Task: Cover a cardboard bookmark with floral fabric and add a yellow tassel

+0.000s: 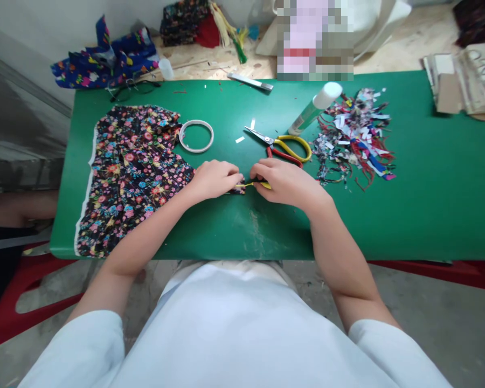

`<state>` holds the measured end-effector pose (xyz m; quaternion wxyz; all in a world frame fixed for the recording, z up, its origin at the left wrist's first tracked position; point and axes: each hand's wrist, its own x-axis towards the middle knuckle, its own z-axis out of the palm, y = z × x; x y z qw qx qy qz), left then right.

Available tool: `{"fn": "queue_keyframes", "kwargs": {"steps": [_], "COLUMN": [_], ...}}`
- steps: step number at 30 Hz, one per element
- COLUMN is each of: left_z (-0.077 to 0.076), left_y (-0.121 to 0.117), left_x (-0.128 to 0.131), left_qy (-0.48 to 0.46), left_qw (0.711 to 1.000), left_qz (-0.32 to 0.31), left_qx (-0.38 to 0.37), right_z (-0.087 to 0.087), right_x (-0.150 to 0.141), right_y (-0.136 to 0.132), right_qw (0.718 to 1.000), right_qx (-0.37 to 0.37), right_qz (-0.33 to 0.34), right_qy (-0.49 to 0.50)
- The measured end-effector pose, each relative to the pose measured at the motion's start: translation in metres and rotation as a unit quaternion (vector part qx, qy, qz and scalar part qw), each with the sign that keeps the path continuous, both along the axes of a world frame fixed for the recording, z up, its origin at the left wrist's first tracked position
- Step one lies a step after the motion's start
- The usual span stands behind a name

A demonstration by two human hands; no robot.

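Black floral fabric with a white edge lies spread over the left part of the green table. My left hand is closed on a narrow end of this fabric, pressing it near the table's front middle. Just to the right, my right hand pinches a slim yellow and black thing, whose thin yellow tip reaches over the fabric end. Its exact kind is hidden by my fingers. Scissors with one yellow and one red handle lie beyond my right hand. A roll of white tape rests beyond my left hand.
A white glue stick stands behind the scissors, beside a heap of scraps. A snap-off cutter and glasses lie along the far edge of the green table. Paper bundles sit far right; blue patterned cloth far left.
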<state>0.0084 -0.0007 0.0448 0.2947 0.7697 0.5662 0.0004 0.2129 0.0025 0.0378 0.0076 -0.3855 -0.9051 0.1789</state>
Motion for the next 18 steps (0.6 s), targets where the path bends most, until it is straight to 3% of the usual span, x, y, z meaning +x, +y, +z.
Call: {"fn": "queue_keyframes", "kwargs": {"steps": [3, 5, 7, 9, 14, 18], "left_z": [0.001, -0.003, -0.009, -0.013, -0.011, -0.005], "left_y": [0.010, 0.017, 0.023, 0.026, 0.026, 0.024], "left_x": [-0.012, -0.023, -0.034, -0.044, -0.054, -0.051], "left_qy": [-0.130, -0.145, -0.095, -0.030, 0.099, 0.128], "left_qw": [0.991, 0.987, 0.974, 0.964, 0.966, 0.970], "left_qz": [-0.005, 0.039, 0.091, 0.110, 0.106, 0.069], "left_qx": [-0.037, 0.056, 0.183, 0.240, 0.214, 0.192], "right_z": [-0.001, -0.002, -0.005, -0.009, -0.018, -0.021], "right_x": [0.004, 0.007, 0.011, 0.016, 0.025, 0.026], "right_y": [0.003, 0.006, 0.009, 0.012, 0.017, 0.020], "right_qw": [0.999, 0.998, 0.993, 0.983, 0.967, 0.960], "right_qx": [-0.013, 0.010, 0.057, 0.107, 0.134, 0.113], "right_qz": [-0.003, -0.027, -0.079, -0.144, -0.213, -0.249], "right_qy": [0.033, 0.062, 0.070, 0.044, -0.030, -0.050]}}
